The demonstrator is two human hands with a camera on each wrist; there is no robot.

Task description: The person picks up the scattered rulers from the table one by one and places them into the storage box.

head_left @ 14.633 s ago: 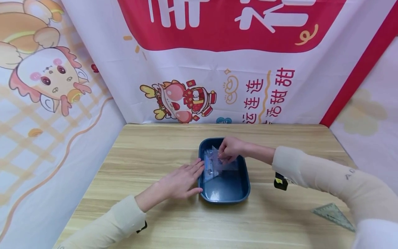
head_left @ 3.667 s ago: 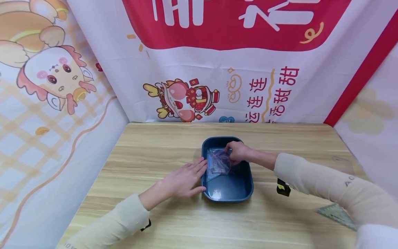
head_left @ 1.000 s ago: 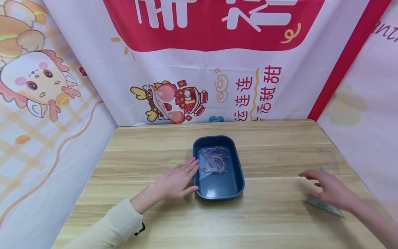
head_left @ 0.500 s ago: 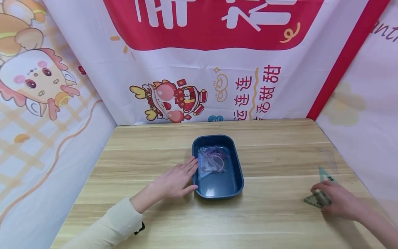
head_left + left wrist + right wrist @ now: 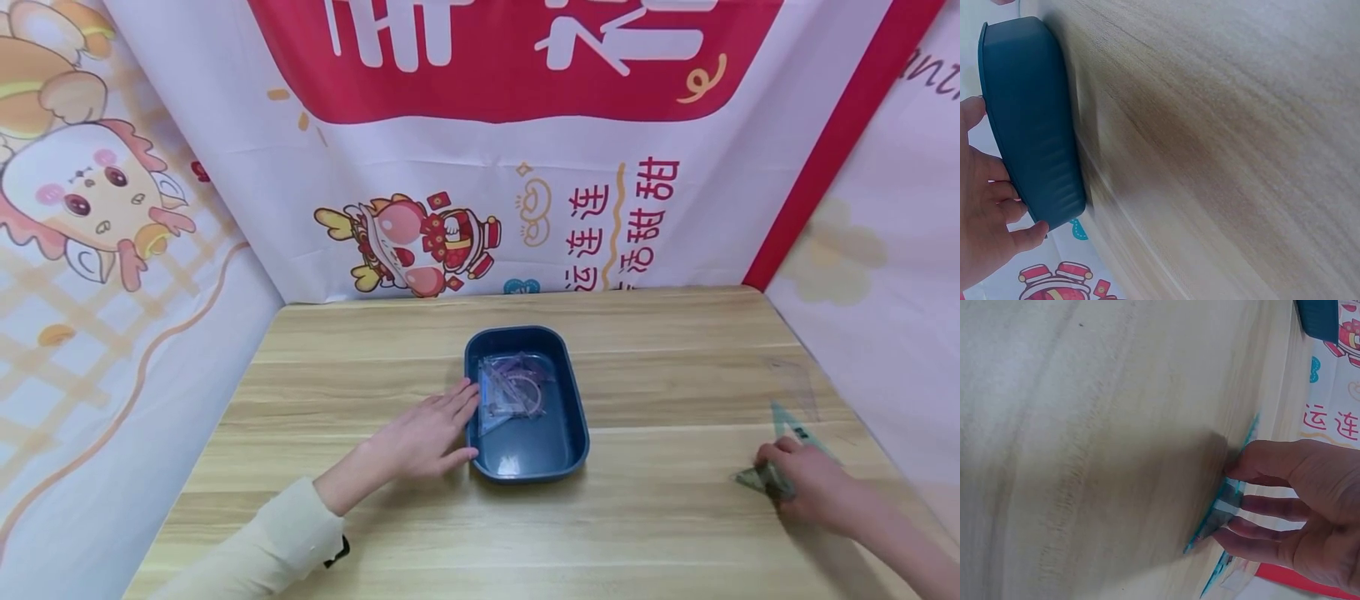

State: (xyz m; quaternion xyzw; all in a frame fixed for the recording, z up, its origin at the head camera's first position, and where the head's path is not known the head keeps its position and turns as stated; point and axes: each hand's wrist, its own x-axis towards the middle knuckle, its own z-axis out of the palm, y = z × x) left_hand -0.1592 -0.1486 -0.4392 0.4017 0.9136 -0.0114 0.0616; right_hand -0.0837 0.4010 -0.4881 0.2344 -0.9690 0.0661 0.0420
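Note:
My left hand (image 5: pixel 420 437) rests with extended fingers against the left rim of a dark blue tray (image 5: pixel 579 425); in the left wrist view its fingertips touch the edge of the tray (image 5: pixel 1032 119). Inside lie overlapping transparent drawing pieces: a clear set square (image 5: pixel 491 419), a round protractor-like piece (image 5: pixel 537 398) and something purple (image 5: pixel 517 363). At the right, my right hand (image 5: pixel 817 492) grips a green set square (image 5: pixel 750 477) low over the table. The right wrist view shows thumb and fingers at the edges of this set square (image 5: pixel 1225 503).
Just beyond my right hand lies another green set square (image 5: pixel 783 415), partly covered by the hand. A faint clear flat piece (image 5: pixel 798 385) lies farther back near the right edge of the wooden table (image 5: pixel 660 517). Printed cloth (image 5: pixel 600 150) hangs behind and at both sides.
My right hand has left the tray, reached to the right and taken hold of the green set square. The transparent pieces now lie released in the tray. My left hand stays at the rim.

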